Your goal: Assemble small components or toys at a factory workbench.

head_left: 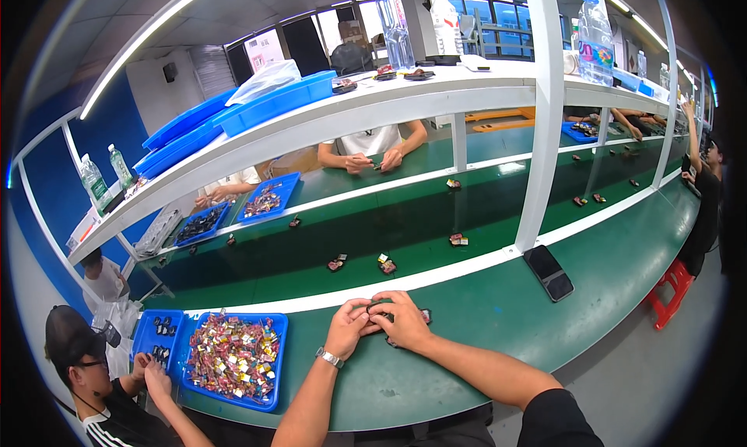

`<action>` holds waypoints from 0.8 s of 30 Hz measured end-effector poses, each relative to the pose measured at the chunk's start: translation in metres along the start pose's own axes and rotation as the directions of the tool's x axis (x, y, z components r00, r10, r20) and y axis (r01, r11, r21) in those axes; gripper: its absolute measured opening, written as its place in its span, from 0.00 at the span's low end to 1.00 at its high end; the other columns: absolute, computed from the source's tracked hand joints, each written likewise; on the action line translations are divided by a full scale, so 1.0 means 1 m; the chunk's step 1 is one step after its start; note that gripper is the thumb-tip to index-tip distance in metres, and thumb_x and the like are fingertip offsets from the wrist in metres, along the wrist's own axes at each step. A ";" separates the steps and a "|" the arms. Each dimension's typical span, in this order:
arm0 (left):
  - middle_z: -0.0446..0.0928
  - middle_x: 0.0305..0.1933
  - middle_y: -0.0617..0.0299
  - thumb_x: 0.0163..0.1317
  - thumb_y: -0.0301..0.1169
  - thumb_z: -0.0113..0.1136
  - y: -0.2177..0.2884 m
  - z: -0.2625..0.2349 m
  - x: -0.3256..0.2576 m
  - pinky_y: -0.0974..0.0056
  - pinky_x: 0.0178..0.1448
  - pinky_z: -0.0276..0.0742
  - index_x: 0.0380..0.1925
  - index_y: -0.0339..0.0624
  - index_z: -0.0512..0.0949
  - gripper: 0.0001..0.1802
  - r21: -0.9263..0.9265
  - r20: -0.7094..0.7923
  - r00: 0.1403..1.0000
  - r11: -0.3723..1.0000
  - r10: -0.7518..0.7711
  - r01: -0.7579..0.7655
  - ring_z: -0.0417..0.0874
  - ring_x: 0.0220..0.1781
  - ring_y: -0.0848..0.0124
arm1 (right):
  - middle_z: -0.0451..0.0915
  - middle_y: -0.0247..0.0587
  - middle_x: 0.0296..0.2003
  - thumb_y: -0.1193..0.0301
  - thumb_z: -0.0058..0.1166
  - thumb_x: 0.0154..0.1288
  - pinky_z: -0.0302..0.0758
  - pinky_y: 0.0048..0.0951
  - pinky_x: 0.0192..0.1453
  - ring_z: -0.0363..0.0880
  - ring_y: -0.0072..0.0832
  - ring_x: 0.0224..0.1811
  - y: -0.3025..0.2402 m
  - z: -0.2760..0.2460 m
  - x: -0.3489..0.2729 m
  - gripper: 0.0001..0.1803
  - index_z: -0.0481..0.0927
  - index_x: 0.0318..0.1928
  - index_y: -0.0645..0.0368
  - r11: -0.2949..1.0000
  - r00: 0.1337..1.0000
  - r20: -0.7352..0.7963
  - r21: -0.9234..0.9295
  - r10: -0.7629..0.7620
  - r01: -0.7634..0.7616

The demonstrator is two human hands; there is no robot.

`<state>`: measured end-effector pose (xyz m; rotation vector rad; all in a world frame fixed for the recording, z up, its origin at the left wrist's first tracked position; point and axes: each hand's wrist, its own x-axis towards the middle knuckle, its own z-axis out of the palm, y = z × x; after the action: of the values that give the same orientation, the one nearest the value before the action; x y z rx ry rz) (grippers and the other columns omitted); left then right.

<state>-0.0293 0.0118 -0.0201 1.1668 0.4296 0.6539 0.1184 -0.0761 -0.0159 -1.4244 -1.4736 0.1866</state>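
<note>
Over the green worktop (pixel 467 322), my left hand (pixel 348 328) and my right hand (pixel 403 322) meet with bent fingers. Between their fingertips is a small black part, mostly covered by the fingers. A silver watch (pixel 330 357) is on my left wrist. Close by my right hand, another small dark part (pixel 426 316) with a reddish patch lies on the worktop. To the left of my left forearm stands a blue tray (pixel 282 352) heaped with small reddish parts (pixel 233 354) that have white and yellow patches.
A smaller blue tray (pixel 180 326) with black parts stands farther left, beside a co-worker (pixel 78 369) in a cap. Small assemblies (pixel 387 264) lie on the green belt (pixel 420 252) ahead. A phone (pixel 548 273) lies near a white post (pixel 537 167). Bottles (pixel 395 31) stand on the overhead shelf (pixel 467 97).
</note>
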 end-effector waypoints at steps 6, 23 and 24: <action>0.76 0.50 0.50 0.69 0.19 0.45 0.001 0.001 -0.001 0.58 0.56 0.83 0.53 0.35 0.66 0.13 -0.028 -0.004 1.000 1.000 0.004 -0.004 0.81 0.51 0.65 | 0.78 0.35 0.53 0.71 0.63 0.56 0.69 0.37 0.63 0.71 0.38 0.58 0.000 -0.001 0.000 0.07 0.86 0.37 0.54 1.000 1.000 0.012 -0.006 0.025 -0.025; 0.76 0.55 0.49 0.70 0.19 0.46 0.001 0.001 -0.001 0.57 0.59 0.81 0.52 0.34 0.68 0.12 -0.035 0.005 0.999 0.998 0.050 -0.049 0.81 0.53 0.65 | 0.76 0.38 0.55 0.75 0.62 0.54 0.67 0.39 0.66 0.68 0.40 0.62 -0.005 -0.007 0.006 0.09 0.86 0.38 0.54 0.996 0.996 0.001 -0.020 -0.085 0.085; 0.75 0.56 0.49 0.70 0.19 0.46 0.000 -0.001 -0.001 0.57 0.60 0.81 0.53 0.34 0.68 0.13 -0.029 0.000 0.999 0.999 0.045 -0.045 0.81 0.53 0.65 | 0.76 0.39 0.56 0.75 0.60 0.55 0.67 0.38 0.66 0.67 0.41 0.63 -0.005 -0.006 0.005 0.08 0.86 0.38 0.55 0.997 0.996 0.019 -0.005 -0.082 0.083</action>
<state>-0.0308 0.0117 -0.0205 1.1522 0.3928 0.6964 0.1208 -0.0764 -0.0066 -1.3671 -1.5462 0.1442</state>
